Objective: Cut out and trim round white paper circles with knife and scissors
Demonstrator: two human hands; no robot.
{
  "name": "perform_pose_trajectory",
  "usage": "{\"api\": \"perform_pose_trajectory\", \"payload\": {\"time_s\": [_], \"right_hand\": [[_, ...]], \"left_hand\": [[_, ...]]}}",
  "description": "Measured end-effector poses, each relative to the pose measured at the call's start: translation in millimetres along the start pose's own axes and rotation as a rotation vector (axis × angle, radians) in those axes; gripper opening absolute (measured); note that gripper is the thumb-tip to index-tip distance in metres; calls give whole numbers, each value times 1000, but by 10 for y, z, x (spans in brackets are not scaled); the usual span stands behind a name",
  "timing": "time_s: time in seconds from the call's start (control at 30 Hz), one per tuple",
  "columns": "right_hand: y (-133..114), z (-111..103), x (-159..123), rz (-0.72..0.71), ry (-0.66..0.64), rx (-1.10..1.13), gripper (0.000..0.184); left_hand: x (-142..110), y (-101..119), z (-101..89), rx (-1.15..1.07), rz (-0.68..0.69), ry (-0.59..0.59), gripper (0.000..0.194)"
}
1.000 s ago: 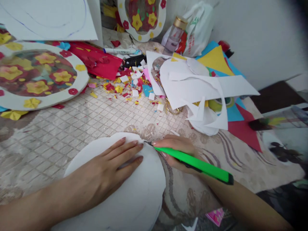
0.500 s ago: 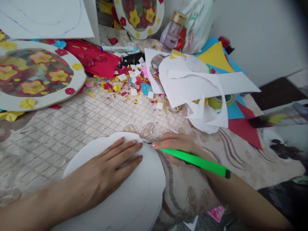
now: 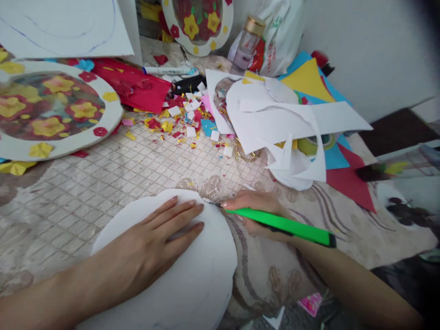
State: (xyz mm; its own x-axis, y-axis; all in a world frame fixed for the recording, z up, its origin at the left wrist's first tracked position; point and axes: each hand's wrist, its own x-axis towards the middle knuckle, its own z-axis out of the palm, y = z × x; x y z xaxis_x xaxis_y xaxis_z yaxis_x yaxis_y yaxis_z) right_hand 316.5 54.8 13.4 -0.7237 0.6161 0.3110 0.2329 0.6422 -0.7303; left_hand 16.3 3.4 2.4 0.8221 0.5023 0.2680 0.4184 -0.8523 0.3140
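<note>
A rounded white board with a wavy edge lies at the front of the table. My left hand rests flat on top of it, fingers stretched towards its far right edge. In my right hand is a green utility knife, gripped near its front end. Its thin blade reaches the board's upper right edge, just beyond my left fingertips. The knife's dark back end points to the right. Part of the board is hidden under my left hand and forearm.
Cut white sheets are heaped at the right over blue, yellow and red paper. Small paper scraps lie scattered behind the board. A white oval frame with paper flowers is at the left. A gold-lidded jar stands at the back.
My right hand has shifted slightly right, and the knife's back end has swung a little right and up. More of the blade shows. My left hand stays in place on the board.
</note>
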Motion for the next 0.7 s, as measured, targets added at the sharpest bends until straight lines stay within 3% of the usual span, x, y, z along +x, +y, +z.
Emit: {"api": "perform_pose_trajectory", "payload": {"time_s": [0.2, 0.37, 0.57, 0.7], "right_hand": [[-159, 30, -99, 92, 43, -36, 27], [-230, 48, -319, 265, 143, -16, 26], [-149, 188, -438, 532, 397, 318, 22], [-137, 254, -244, 457, 413, 427, 28]], "left_hand": [[9, 14, -26, 21, 4, 11, 48], [25, 15, -20, 45, 3, 20, 46], [9, 65, -1, 91, -10, 15, 48], [-24, 103, 13, 149, -8, 11, 47]]}}
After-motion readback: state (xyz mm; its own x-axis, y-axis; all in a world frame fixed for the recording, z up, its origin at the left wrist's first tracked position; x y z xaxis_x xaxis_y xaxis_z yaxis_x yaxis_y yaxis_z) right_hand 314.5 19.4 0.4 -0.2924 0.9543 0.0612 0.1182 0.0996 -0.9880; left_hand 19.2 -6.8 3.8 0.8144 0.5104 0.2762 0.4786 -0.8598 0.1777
